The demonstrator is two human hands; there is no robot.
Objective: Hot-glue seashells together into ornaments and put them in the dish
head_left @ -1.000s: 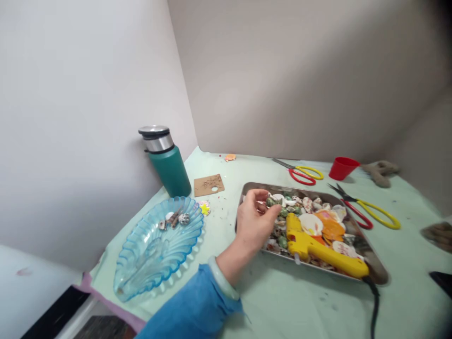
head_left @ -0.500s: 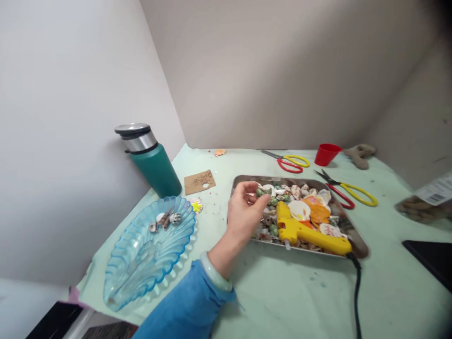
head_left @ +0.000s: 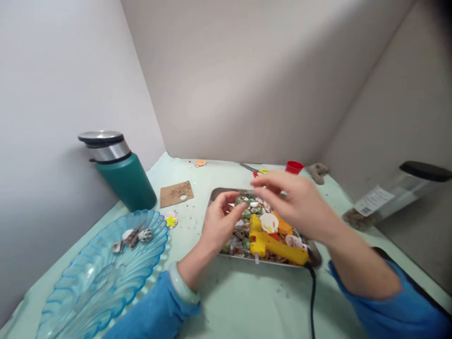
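Observation:
My left hand (head_left: 218,222) is over the left part of a metal tray (head_left: 209,207), thumb and forefinger curved around a small green shell (head_left: 241,201). Across from it, my right hand (head_left: 294,200) hovers above the tray, slightly blurred, its fingers apart and nothing visible in them. The tray holds many shells, several green, others white or speckled. On top of them lies a yellow glue gun (head_left: 277,247), its nozzle pointing toward the tray's near edge. Orange and white flat shells (head_left: 269,223) rest beside the glue gun.
A blue shell-shaped dish (head_left: 106,278) with a few shells stands at left, near a green bottle (head_left: 123,181) and brown card (head_left: 173,194). Scissors (head_left: 252,168) and a red cup (head_left: 294,166) are behind. A clear jar (head_left: 384,195) lies right; a black cord (head_left: 312,301) runs forward.
My right hand has come in from the right and is now over the tray. The view has turned right, so the tray and dish sit further left. My left hand keeps its pinch.

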